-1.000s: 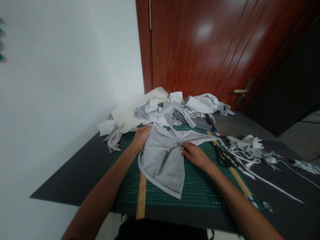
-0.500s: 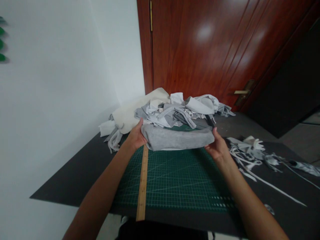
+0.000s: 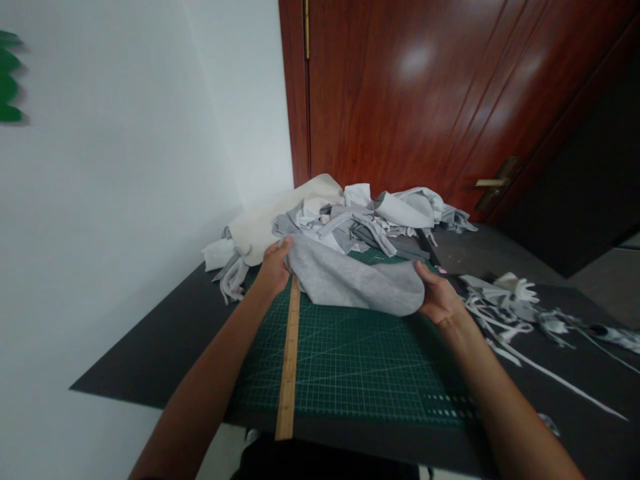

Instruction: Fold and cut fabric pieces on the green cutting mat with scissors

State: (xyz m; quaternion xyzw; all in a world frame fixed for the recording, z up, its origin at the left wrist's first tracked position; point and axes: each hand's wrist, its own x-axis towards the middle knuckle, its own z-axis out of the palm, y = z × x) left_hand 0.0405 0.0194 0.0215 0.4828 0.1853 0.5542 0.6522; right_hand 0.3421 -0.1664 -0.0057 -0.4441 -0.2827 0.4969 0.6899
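Left hand and right hand grip opposite ends of grey cloth, fingers closed, over green mat. Markings there and on ruler too small to read.

Dark table, 1 green gridded mat, fabric heap behind, scraps at right

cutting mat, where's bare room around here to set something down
Bare green mat lies between the wooden ruler and right forearm, in front of the grey cloth held by the left hand and right hand. Black tabletop is also free between the white wall and mat. Crowded: the cloth pile at the back, the scraps on the right.
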